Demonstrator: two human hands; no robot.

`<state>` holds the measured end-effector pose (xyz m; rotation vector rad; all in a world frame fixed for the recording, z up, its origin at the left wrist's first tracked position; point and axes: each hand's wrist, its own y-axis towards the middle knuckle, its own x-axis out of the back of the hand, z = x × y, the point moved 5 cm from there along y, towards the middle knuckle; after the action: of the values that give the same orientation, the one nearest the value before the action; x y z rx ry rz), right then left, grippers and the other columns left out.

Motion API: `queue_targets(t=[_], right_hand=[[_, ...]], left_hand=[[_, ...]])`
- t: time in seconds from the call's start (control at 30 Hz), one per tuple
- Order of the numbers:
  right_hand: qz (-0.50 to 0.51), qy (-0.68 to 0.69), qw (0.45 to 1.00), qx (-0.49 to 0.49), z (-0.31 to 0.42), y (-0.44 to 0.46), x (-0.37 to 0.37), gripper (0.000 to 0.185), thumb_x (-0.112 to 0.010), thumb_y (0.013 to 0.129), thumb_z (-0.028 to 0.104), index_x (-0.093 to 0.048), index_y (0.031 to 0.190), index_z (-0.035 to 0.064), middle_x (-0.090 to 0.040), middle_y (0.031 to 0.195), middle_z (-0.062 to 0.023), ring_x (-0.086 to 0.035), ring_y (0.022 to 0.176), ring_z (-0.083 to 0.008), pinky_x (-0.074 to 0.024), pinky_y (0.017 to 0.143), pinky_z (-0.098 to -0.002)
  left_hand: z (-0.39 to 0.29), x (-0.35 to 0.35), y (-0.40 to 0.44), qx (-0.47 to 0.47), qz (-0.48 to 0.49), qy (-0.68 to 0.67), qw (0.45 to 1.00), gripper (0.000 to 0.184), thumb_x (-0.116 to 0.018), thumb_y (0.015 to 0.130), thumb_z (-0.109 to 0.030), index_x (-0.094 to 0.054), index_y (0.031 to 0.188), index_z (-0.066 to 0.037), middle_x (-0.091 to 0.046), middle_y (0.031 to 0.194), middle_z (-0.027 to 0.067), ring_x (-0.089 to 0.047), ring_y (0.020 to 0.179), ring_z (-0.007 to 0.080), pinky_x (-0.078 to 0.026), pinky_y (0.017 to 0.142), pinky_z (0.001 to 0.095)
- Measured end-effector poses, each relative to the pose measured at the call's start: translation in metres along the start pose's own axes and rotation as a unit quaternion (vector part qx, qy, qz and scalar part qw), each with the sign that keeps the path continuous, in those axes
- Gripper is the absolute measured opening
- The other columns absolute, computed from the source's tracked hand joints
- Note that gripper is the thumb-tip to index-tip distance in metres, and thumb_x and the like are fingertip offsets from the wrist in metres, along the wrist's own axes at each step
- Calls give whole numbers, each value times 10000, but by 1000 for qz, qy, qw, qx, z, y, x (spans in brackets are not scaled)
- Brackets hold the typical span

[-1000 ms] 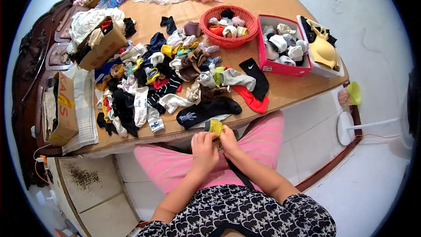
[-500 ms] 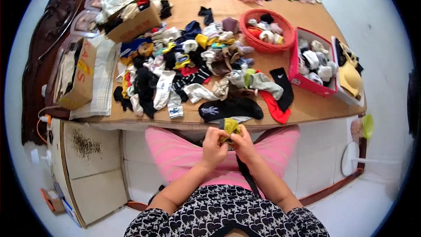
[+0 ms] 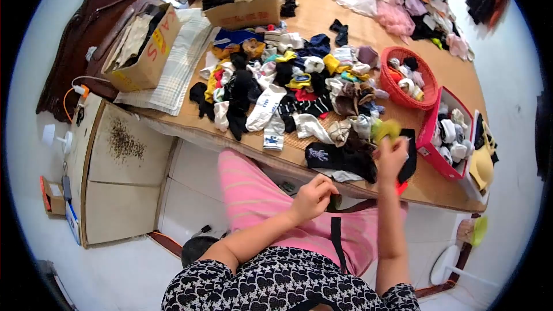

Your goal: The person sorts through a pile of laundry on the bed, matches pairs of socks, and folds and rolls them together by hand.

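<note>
My right hand (image 3: 391, 158) is raised over the front edge of the bed, pinching a yellow-green sock (image 3: 386, 131) that is slightly blurred. Lower, above my lap, my left hand (image 3: 314, 197) is closed on a small dark green piece of cloth (image 3: 336, 200), mostly hidden by the fingers. Below and left of the right hand lies a black sock (image 3: 328, 155) with a pale print. Another black sock (image 3: 408, 161) lies just right of that hand, with a bit of red fabric (image 3: 401, 186) under it. A heap of mixed socks (image 3: 299, 89) spreads to the left.
A red basket (image 3: 385, 89) and a pink box (image 3: 429, 132) hold rolled socks at the right. Beside them is a white tray (image 3: 478, 187) with a beige bra (image 3: 483, 164). Cardboard boxes (image 3: 245, 14) of clothing stand at the back left. A cabinet (image 3: 124, 196) is left of my legs.
My hands have parted. The right moved forward and right over the bed with the yellow-green sock; the left stays over my lap with dark green cloth. The view has turned.
</note>
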<state>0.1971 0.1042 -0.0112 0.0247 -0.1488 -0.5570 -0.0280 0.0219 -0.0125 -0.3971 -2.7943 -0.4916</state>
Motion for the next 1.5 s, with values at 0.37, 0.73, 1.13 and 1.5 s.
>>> queue_targets(t=[0.37,0.73,1.13,1.5], right_hand=[[92,-171,961,196,0,28,-58,181,-620,785,66,-508,918,16,-552,868,-84,-543,797,-187,-431,731,-312],[148,-452,844,250,-81,-47,-86,452,-622,750,195,-462,1140,30,-431,1231,-148,-391,1171,-343,-341,947,-467],[137,-426,863,233,-91,-43,-81,431,-614,733,181,-503,1128,48,-471,1201,-129,-413,1178,-332,-336,962,-468],[135,-408,872,236,-88,-43,-80,414,-611,734,175,-518,1109,29,-480,1201,-138,-417,1169,-332,-345,955,-466]], left_hand=[[117,183,35,128,-369,430,814,497,-676,690,-72,-516,1158,-115,-403,1256,189,-385,1159,405,-327,961,489],[204,216,142,202,-264,366,869,242,-734,709,-260,-648,920,-177,-473,1270,139,-488,1084,357,-391,913,459],[111,86,167,25,103,221,969,317,-541,641,-163,-632,939,-110,-617,1128,66,-535,1100,287,-378,970,414],[165,184,254,54,-197,411,888,745,-653,710,-171,-334,1383,-191,-446,1284,191,-489,1131,374,-418,940,444]])
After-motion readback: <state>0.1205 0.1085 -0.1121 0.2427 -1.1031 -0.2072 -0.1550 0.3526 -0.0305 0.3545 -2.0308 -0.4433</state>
